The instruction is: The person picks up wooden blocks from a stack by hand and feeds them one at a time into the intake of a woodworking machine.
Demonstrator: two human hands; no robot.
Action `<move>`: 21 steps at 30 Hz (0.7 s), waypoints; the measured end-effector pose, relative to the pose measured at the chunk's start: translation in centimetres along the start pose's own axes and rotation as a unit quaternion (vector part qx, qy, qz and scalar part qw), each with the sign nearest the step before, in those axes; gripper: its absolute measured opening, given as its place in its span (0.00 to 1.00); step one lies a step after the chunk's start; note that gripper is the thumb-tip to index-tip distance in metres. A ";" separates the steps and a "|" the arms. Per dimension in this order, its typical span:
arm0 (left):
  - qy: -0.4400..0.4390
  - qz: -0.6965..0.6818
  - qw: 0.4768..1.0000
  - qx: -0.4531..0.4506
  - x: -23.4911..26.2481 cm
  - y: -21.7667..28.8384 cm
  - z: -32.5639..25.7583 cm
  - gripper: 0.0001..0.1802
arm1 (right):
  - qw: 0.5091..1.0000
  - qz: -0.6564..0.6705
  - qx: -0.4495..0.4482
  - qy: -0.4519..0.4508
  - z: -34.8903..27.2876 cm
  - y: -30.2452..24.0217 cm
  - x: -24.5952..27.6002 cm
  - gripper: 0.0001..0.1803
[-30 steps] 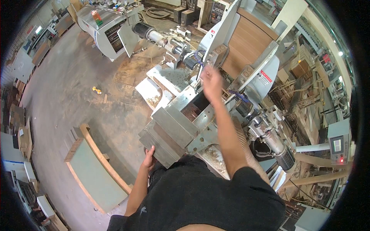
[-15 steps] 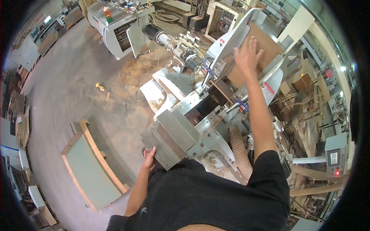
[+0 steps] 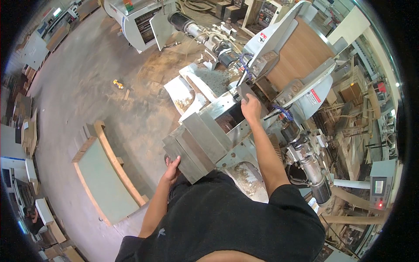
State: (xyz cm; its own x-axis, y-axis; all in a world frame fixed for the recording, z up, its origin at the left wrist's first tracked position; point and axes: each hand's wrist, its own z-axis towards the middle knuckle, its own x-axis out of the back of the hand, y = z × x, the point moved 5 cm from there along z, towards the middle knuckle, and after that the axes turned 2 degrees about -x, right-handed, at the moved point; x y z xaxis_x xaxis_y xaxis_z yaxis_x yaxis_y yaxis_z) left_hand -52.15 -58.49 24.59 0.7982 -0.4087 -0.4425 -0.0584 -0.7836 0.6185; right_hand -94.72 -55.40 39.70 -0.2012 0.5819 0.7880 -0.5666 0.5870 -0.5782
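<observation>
My left hand (image 3: 172, 168) is at the left end of several flat grey boards (image 3: 198, 146), its fingers curled against their edge and partly hidden. The boards lie together in front of my body, over the near end of a machine. Farther ahead, my right hand (image 3: 251, 108) grips the near edge of a small grey-brown board (image 3: 248, 91) above the machine's frame. Past that hand, a larger brown wood-grain panel (image 3: 297, 54) stands sloped between two white side guards (image 3: 279, 32) of the machine, with neither hand on it.
A curved frame with a pale green panel (image 3: 107, 181) lies on the floor to the left. Motors (image 3: 316, 185) flank the machine, and a ribbed hose (image 3: 275, 144) runs beside it. A control box (image 3: 380, 187) is at the right. A small yellow object (image 3: 118, 84) lies on the dusty floor.
My right hand has left the sloped brown panel, come back toward me and closed on the small board. My left hand stays at the grey boards. The view has shifted slightly.
</observation>
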 end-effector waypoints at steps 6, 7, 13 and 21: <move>-0.022 0.007 1.000 -0.003 -0.2 0.3 -0.1 0.39 | 0.984 -0.146 -0.055 -0.091 -0.2 3.8 -4.0 0.33; -0.024 0.008 1.000 -0.004 -0.2 0.1 0.3 0.39 | 0.971 -0.189 -0.084 -0.124 -0.3 5.0 -4.8 0.36; 0.008 -0.002 1.000 -0.021 0.9 -0.4 0.5 0.40 | 0.962 -0.238 -0.036 -0.131 0.2 2.3 -2.8 0.16; 0.026 0.006 1.000 -0.005 -0.5 0.4 -0.2 0.42 | 0.975 -0.034 0.009 -0.221 -1.8 0.5 -2.0 0.12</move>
State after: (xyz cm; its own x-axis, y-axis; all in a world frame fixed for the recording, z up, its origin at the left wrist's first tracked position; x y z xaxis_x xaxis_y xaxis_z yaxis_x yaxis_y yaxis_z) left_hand -52.45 -58.51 25.11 0.8278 -0.3933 -0.4002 -0.0629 -0.7738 0.6303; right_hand -93.18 -55.26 37.40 -0.4859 0.2406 0.8402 -0.6032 0.6034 -0.5216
